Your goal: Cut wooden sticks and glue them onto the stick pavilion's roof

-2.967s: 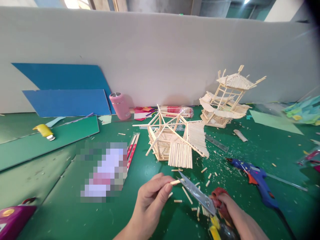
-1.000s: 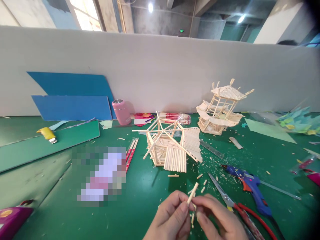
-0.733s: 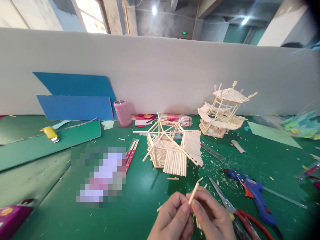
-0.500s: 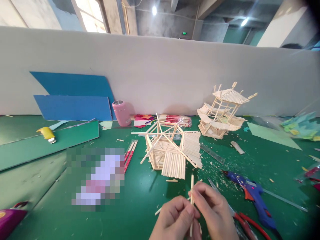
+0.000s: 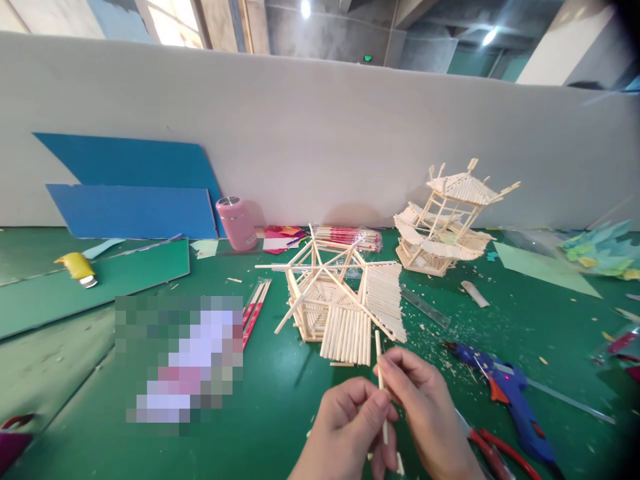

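Wooden stick (image 5: 381,380) upright, between left hand (image 5: 350,427) and right hand (image 5: 425,410)

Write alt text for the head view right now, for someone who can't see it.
Both hands, left hand and right hand, pinch one thin wooden stick upright over a green table. Just beyond stands an unfinished stick-built model; a blue glue gun lies to the right.

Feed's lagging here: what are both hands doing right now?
Left hand: closed, pinching the wooden stick.
Right hand: closed, pinching the same stick higher up.
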The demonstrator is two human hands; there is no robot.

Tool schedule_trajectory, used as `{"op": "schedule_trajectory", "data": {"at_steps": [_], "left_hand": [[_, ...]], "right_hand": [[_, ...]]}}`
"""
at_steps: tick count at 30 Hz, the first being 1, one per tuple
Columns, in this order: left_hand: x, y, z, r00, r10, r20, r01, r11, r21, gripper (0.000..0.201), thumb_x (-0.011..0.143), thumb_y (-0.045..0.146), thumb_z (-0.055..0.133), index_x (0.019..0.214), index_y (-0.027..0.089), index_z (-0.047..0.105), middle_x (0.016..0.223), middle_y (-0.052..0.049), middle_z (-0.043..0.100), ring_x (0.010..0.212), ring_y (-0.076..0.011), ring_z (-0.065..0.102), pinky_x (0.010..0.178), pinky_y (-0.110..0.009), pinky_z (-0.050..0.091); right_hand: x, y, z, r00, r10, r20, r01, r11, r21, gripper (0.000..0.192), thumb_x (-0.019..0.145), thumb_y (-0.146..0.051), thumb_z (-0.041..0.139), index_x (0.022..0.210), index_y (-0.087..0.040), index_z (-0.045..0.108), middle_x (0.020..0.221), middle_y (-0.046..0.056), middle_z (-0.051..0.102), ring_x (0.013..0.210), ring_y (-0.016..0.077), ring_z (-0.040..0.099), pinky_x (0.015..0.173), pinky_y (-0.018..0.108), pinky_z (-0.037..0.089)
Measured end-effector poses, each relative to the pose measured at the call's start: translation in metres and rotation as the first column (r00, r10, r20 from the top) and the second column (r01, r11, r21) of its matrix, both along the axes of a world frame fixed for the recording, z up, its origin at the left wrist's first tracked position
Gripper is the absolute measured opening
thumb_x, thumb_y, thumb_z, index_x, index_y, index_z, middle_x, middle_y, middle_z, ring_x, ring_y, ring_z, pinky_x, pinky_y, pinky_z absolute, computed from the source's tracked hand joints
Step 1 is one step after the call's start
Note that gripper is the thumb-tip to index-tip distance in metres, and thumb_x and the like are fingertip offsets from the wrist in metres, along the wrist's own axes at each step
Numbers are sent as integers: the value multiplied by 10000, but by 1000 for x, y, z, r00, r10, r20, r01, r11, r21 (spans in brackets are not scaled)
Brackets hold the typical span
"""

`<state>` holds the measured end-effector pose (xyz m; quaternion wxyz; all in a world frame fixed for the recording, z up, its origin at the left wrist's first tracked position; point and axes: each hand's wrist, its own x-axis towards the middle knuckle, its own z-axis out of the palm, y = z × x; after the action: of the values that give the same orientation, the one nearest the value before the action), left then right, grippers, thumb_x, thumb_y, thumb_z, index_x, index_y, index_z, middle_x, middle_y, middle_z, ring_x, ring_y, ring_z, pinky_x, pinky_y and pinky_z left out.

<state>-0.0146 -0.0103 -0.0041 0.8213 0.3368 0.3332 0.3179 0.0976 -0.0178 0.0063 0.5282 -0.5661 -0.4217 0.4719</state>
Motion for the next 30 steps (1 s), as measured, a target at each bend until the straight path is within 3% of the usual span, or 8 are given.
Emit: {"op": "schedule_trajectory", "data": {"at_steps": [13,30], "left_hand": [[-2,5,6,995,69,68,-63,993,-98,344,642,457,695,609,135,578,356,26,538,276,-48,385,301,-162,233],[-3,8,10,994,98,44,-93,991,-98,324,654,433,693,599,133,584,364,31,522,293,-47,392,320,-160,265]], "right_hand": [[-4,5,-6,994,-35,-103,35,999,-3,281,800,-388,561,616,-180,515,520,-67,429,484,86,373,455,200,305],[-6,9,-7,990,-46,-132,44,999,-18,299,787,-393,576,597,-174,500,528,-74,399,502,81,315,457,199,267]]}}
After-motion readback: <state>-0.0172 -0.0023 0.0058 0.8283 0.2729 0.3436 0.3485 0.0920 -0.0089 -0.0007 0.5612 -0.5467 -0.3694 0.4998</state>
